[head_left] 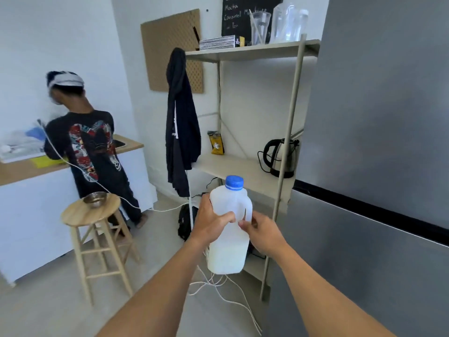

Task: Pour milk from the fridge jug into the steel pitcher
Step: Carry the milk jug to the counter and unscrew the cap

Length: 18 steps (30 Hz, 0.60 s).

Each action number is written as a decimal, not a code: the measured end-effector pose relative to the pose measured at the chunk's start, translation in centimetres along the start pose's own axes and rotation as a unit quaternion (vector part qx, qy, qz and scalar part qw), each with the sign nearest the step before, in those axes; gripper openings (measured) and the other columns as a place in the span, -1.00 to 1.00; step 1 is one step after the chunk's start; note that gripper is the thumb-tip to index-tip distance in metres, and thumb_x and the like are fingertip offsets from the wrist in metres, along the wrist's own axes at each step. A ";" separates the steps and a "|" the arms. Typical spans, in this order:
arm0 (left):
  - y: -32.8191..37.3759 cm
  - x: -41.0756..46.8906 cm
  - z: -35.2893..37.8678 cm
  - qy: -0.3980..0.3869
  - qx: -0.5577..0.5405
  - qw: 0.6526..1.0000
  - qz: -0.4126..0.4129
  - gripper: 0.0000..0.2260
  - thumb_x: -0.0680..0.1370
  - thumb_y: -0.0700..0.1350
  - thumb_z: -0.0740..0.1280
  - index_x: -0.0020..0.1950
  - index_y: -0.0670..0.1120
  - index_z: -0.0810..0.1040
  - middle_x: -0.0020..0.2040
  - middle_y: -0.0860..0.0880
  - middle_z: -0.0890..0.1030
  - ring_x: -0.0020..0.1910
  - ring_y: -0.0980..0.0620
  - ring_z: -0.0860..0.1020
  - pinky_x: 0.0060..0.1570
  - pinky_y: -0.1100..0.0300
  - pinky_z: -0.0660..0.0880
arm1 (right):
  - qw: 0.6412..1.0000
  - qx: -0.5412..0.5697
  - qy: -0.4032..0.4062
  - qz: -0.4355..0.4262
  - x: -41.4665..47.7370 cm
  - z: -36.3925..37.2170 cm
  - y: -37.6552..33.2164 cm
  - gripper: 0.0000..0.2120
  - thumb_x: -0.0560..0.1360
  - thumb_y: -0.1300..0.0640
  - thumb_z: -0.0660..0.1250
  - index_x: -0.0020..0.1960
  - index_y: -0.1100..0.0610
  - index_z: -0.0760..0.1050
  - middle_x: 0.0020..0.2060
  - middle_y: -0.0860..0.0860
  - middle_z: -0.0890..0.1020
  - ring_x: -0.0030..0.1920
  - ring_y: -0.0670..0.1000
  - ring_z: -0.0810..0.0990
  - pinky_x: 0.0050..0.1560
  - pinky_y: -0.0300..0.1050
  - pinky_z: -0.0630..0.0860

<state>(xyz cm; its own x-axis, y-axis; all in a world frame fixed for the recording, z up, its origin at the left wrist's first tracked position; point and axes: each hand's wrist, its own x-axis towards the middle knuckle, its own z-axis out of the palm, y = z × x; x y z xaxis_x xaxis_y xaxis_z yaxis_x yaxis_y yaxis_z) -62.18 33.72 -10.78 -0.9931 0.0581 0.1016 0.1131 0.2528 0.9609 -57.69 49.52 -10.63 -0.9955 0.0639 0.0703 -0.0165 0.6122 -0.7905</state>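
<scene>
**Milk jug held up in front of the shelf, both hands on it**

The milk jug point(229, 229) sits lower centre of the frame, upright, held in mid-air with the blue cap point(234, 182) on. It's translucent white plastic and the milk seems to fill roughly the lower half. The left hand point(210, 221) is wrapped around the jug's left side near the shoulder, fingers curled tight over the plastic. The right hand point(263, 233) is at the handle side, fingers pinched on the handle area, so both hands are clamped on the same jug, close together but not touching each other as far as I can see.

Right side of the frame is all grey fridge point(379, 142), doors look closed. Just behind the jug is a beige metal shelf unit point(245, 166) with an electric kettle point(281, 158) on the middle shelf towards the right and a small yellow-black packet point(216, 143) towards the back left. The top shelf has clear plastic cups and jugs, with a chalkboard menu point(239, 15) behind. A dark jacket point(181, 122) hangs off the shelf's left corner.

Left of frame: another person point(93, 147) in a dark printed shirt stands with their back turned at a wooden worktop point(21, 170). Near them is a round wooden stool point(91, 211) with a small steel bowl point(95, 198) on top. White cables point(218, 283) trail across the floor under the jug.
</scene>
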 end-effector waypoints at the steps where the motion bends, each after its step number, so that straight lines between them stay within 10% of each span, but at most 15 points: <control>1: -0.7 -1.3 -1.0 0.012 0.002 1.000 -0.005 -0.28 0.10 0.05 0.41 0.25 0.04 0.36 0.13 0.02 0.54 0.09 0.02 0.57 0.05 -0.04 0.59 | 1.000 -0.002 -0.017 -0.011 -0.8 0.9 -0.3 -0.87 0.57 -0.01 0.24 0.03 0.01 0.51 -0.15 -0.03 0.64 -0.18 -0.03 0.59 -0.22 -0.19 0.50; 18: -9.3 -35.4 -20.9 0.321 0.063 0.934 -0.142 -0.25 0.15 0.08 0.42 0.31 -0.05 0.33 0.17 -0.08 0.54 0.11 -0.11 0.58 0.10 -0.18 0.59 | 0.936 -0.012 -0.308 -0.172 -23.2 22.9 -10.7 -0.90 0.53 0.05 0.26 -0.01 0.03 0.53 -0.09 0.00 0.64 -0.10 0.04 0.59 -0.15 -0.10 0.49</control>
<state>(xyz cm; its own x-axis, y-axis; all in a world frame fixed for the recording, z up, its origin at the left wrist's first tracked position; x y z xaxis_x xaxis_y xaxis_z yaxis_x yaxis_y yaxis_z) -28.74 9.15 -17.92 -0.7920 -0.6102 0.0201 -0.1948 0.2838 0.9389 -36.57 23.46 -17.74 -0.7966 -0.6023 -0.0519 -0.3513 0.5310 -0.7711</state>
